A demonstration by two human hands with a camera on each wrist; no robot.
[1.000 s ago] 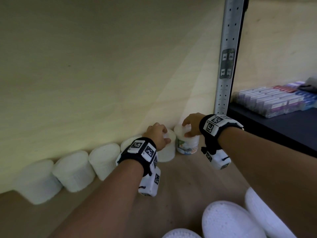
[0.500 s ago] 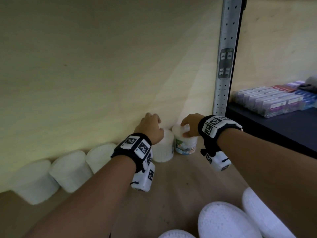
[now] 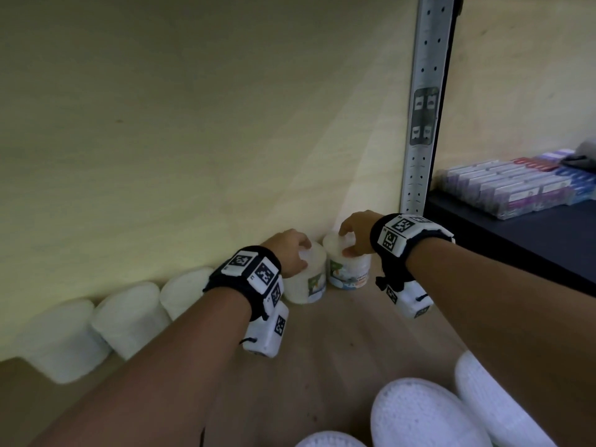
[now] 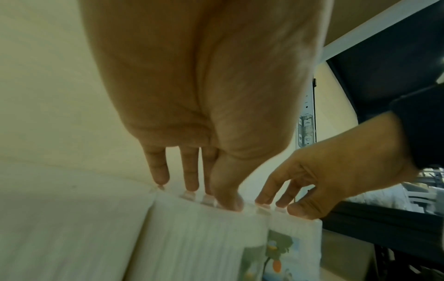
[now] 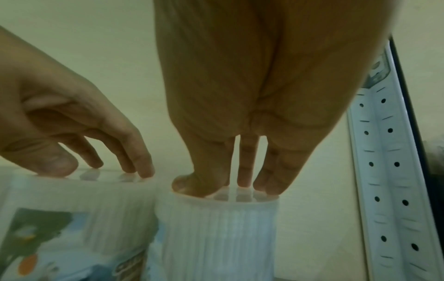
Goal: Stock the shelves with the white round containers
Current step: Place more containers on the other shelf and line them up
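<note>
Both arms are stretched forward over the wooden shelf (image 3: 322, 343), toward the pale back wall (image 3: 193, 140).

The left hand (image 3: 287, 251) is set on top of one white round container (image 3: 306, 282). Its fingers (image 4: 191, 176) are held nearly straight and point down, and only the tips and the thumb are pressed on the lid. Nothing is gripped.

The right hand (image 3: 356, 232) is set the same way on the next container (image 3: 346, 269), the last one before the metal post (image 3: 422, 124). Its fingertips (image 5: 243, 178) and thumb are rested on the lid, with the palm lifted above it. Nothing is gripped by this hand either.

The two containers are stood upright, touching, at the back of the shelf. More white containers (image 3: 129, 314) are lined up along the wall to the left. Three more white lids (image 3: 422, 414) are seen near the front edge.
</note>
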